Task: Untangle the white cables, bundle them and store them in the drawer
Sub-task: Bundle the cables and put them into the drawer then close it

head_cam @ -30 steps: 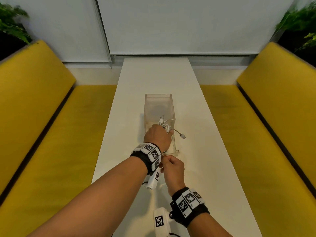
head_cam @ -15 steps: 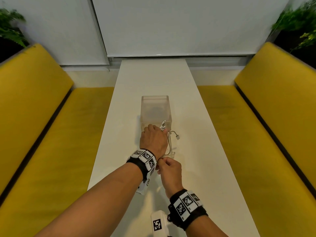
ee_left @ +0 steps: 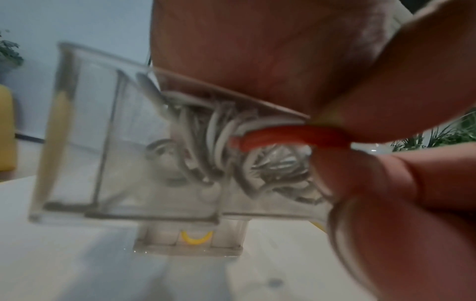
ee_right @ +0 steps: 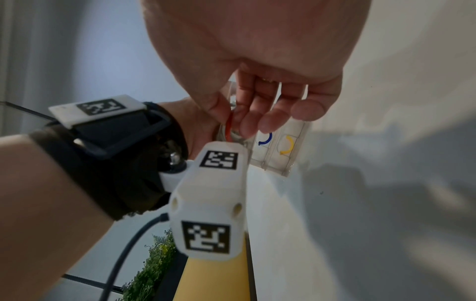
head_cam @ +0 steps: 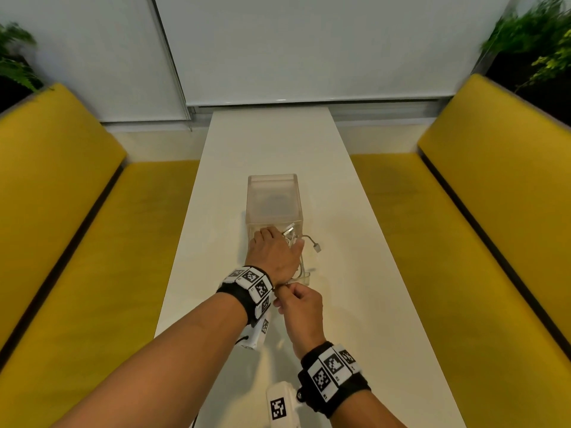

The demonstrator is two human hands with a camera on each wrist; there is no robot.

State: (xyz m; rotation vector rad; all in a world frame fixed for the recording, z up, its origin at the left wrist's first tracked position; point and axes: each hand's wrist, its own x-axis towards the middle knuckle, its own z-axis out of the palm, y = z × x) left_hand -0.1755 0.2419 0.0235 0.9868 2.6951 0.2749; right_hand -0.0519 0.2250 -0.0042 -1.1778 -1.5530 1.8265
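Only left wrist shows red band (ee_left: 288, 135) round cables (ee_left: 219, 146).

Clear glossy plastic drawer (head_cam: 273, 199), smooth white table (head_cam: 272, 143), matt yellow cloth benches (head_cam: 463, 227)

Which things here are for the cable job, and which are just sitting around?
For the job:
- coiled white cables with a red band, under the left hand
- clear plastic drawer, its front held by the right hand
- clear plastic drawer case

Just sitting around:
- long white table
- yellow padded benches
- green leafy plants
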